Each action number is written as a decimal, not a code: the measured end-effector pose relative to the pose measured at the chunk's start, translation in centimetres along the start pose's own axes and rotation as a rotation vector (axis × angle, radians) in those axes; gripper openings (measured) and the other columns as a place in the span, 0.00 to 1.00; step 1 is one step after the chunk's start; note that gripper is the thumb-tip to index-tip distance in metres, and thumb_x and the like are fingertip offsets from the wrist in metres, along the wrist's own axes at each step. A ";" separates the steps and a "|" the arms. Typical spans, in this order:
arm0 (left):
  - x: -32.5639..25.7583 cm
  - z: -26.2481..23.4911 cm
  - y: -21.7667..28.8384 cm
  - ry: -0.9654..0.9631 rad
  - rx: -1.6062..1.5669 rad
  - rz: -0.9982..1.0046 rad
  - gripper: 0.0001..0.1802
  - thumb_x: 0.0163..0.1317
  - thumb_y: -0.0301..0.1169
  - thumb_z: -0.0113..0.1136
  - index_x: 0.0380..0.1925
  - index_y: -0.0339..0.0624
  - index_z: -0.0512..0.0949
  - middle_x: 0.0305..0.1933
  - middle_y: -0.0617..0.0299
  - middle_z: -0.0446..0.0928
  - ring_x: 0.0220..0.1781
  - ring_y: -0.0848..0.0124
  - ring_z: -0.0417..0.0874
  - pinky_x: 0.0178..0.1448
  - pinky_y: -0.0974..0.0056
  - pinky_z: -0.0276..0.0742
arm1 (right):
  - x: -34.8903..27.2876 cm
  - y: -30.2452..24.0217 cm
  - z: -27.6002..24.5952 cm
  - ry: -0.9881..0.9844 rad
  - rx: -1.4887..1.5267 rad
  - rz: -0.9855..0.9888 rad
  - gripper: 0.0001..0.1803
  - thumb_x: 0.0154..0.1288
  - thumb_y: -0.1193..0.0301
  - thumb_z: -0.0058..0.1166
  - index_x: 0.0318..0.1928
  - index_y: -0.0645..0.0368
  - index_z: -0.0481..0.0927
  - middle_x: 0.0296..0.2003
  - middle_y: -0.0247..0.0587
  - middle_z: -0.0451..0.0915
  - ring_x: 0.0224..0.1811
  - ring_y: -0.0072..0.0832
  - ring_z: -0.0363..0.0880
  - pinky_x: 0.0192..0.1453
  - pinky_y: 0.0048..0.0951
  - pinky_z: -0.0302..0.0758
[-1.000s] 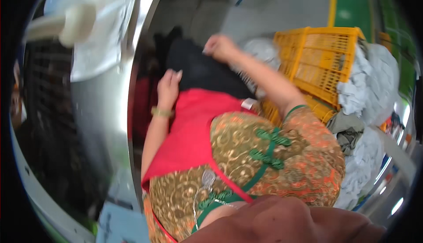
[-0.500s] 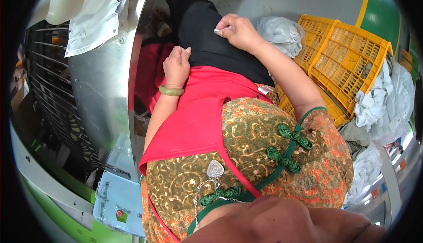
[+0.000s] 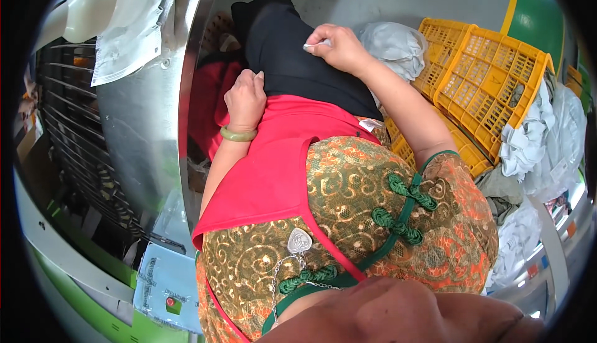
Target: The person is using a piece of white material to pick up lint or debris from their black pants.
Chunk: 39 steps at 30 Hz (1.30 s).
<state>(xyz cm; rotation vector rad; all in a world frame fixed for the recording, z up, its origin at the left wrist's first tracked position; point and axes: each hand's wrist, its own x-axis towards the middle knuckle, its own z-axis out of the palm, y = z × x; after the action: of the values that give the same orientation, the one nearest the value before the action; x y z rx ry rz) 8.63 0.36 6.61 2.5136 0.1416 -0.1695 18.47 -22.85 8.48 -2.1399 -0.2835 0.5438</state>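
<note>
My right hand [image 3: 337, 48] is closed above black cloth [image 3: 283, 45]. A small white scrap [image 3: 317, 44], too small to name, pokes out between its thumb and fingers. To its left, my left hand [image 3: 245, 99], a green bangle [image 3: 238, 133] on the wrist, rests closed at the black cloth's edge beside the red apron [image 3: 280, 132]. Its fingers curl inward, hiding whatever may be in them. The black cloth stretches away from me over my lap; I cannot tell whether it is trousers or a loose piece.
On the left stands a curved metal machine panel [image 3: 140, 119] beside dark bars, with a white plastic sheet [image 3: 127, 51] hanging over its top. Yellow crates [image 3: 491, 82] stand at right, near a bag of pale cloth [image 3: 398, 48] and white cloth pieces [image 3: 525, 141]. A blue packet [image 3: 165, 287] lies lower left.
My left hand has shifted slightly nearer me and to the left. My right hand stays in nearly the same spot, still pinching the white scrap. The view has tilted a little.
</note>
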 end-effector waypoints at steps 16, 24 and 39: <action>0.9 0.2 0.9 0.036 0.063 0.194 0.08 0.64 0.30 0.54 0.27 0.42 0.69 0.30 0.54 0.74 0.28 0.51 0.78 0.30 0.50 0.74 | -0.7 5.7 -0.7 0.058 -0.174 0.201 0.07 0.53 0.70 0.64 0.32 0.60 0.83 0.27 0.42 0.83 0.31 0.38 0.82 0.40 0.34 0.77; 0.7 0.3 0.8 0.038 0.046 0.187 0.09 0.64 0.31 0.54 0.27 0.41 0.69 0.29 0.53 0.74 0.27 0.51 0.78 0.29 0.52 0.75 | -1.1 -1.8 1.5 0.014 -0.155 -0.178 0.04 0.54 0.71 0.60 0.31 0.57 0.82 0.32 0.43 0.79 0.41 0.43 0.80 0.46 0.40 0.76; 0.7 0.5 0.6 0.046 0.003 0.159 0.10 0.65 0.32 0.54 0.26 0.40 0.69 0.29 0.52 0.74 0.27 0.50 0.78 0.29 0.51 0.75 | -0.3 -0.2 1.7 0.137 -0.174 -0.086 0.05 0.55 0.71 0.62 0.32 0.57 0.82 0.34 0.43 0.81 0.40 0.43 0.80 0.44 0.37 0.76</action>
<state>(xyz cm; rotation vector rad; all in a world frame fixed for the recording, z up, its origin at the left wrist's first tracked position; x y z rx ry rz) 9.34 -0.39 6.42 2.5196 -0.0398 -0.0472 17.35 -21.60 7.87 -2.3090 -0.3551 0.3310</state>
